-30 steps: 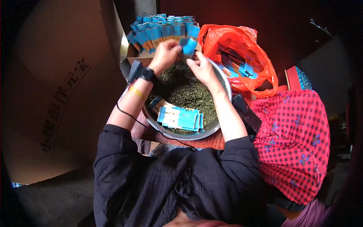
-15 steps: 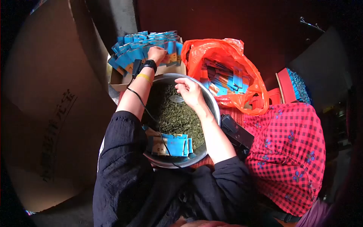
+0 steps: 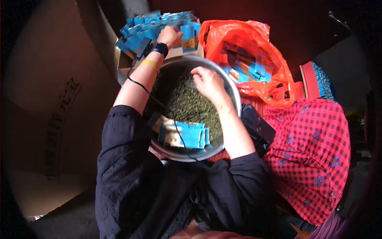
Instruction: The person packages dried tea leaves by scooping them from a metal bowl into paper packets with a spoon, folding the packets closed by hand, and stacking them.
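Observation:
My left hand (image 3: 170,36) is closed at the front of a cardboard box of blue packets, its fingers against a blue-and-tan packet (image 3: 188,38) that stands upright. Above a metal basin (image 3: 235,93) of dried green leaves (image 3: 195,105), my right hand (image 3: 209,83) has its fingers curled together. What it holds is blurred and partly hidden. Several blue-and-tan packets (image 3: 185,134) lie in a fanned stack inside the basin's near edge.
A red plastic bag (image 3: 282,73) with more packets stands right of the basin. Nearby are a black box (image 3: 258,126), a red checked cloth (image 3: 308,151) and a red box (image 3: 310,79) of blue items. A large carton (image 3: 43,107) rises at left. A black cable (image 3: 155,97) crosses the basin.
The view has shifted, so the scene sits higher and slightly right. A clear object under my right fingers earlier is now hard to see. My left hand stays at the packets.

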`<state>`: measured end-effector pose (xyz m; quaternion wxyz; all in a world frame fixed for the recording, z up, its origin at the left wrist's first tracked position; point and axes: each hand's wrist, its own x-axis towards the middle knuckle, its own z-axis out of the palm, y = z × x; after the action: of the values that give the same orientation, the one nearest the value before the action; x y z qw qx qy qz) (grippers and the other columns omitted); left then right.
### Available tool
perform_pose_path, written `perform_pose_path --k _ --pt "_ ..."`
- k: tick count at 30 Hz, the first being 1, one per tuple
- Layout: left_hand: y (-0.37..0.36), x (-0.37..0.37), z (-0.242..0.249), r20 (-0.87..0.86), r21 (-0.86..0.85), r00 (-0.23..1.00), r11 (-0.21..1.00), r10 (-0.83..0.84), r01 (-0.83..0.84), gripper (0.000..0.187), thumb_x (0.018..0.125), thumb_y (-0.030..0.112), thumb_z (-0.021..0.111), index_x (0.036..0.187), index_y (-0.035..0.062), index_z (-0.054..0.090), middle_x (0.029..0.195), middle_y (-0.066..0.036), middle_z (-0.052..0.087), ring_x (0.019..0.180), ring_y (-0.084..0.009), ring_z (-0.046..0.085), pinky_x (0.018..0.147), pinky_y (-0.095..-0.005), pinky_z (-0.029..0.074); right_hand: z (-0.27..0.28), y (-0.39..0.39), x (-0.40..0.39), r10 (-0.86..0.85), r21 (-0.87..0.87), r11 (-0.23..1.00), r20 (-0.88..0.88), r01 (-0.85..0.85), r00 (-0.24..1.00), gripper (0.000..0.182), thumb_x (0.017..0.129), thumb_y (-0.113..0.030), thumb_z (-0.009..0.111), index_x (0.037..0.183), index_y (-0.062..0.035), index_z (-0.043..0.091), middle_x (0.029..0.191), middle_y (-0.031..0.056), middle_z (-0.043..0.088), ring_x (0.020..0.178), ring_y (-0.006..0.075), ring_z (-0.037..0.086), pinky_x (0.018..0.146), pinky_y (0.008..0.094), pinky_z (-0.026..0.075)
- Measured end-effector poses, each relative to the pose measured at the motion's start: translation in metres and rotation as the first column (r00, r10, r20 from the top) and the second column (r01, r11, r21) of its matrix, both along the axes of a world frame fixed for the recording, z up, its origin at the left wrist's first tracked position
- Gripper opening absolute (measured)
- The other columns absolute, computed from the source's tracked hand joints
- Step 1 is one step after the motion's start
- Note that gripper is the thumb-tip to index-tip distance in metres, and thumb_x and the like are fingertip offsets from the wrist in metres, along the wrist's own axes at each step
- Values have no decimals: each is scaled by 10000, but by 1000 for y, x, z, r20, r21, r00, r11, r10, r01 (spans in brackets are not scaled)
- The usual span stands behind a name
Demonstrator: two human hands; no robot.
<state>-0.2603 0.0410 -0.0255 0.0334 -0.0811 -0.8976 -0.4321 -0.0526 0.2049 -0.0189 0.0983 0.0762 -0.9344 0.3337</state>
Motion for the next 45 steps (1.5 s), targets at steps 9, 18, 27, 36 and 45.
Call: perform_pose_path --k 9,18,27,36,45 --pt "-32 203 65 165 -287 605 549 -779 785 212 803 269 679 800 58 704 723 -152 674 643 -272 653 635 -396 520 -6 3 -2 76 492 861 117 -124 990 197 772 -105 562 882 -81 724 953 145 698 991 320 631 848 472 463" --pt "-34 333 28 -29 -601 643 527 -765 600 618 661 258 802 1178 7 575 1043 -115 653 1010 -281 616 871 -393 475 -22 3 -6 35 510 856 110 -87 993 220 792 -186 582 948 -136 728 946 124 703 977 309 644 840 485 468" --pt "-41 287 71 82 123 768 771 -635 624 554 742 336 828 1091 -6 569 932 -143 656 883 -246 644 786 -379 506 -7 5 -3 -1 474 880 64 -30 998 172 801 -211 581 900 -149 707 907 109 703 956 293 646 850 463 441" --pt "-24 209 22 146 718 986 694 -79 -51 757 840 212 756 1444 39 334 1070 -86 633 914 -141 627 720 -291 515 -11 9 -8 165 -367 925 141 -103 976 246 799 -159 701 1002 -23 679 762 58 672 721 117 638 633 304 501" --pt "-19 229 23 -343 330 938 941 47 73 798 775 204 784 1418 13 350 1186 -222 596 1113 -323 600 936 -409 483 8 6 -7 135 -680 721 -50 -133 990 193 943 -206 620 1016 -30 648 770 15 642 703 71 603 622 220 481"
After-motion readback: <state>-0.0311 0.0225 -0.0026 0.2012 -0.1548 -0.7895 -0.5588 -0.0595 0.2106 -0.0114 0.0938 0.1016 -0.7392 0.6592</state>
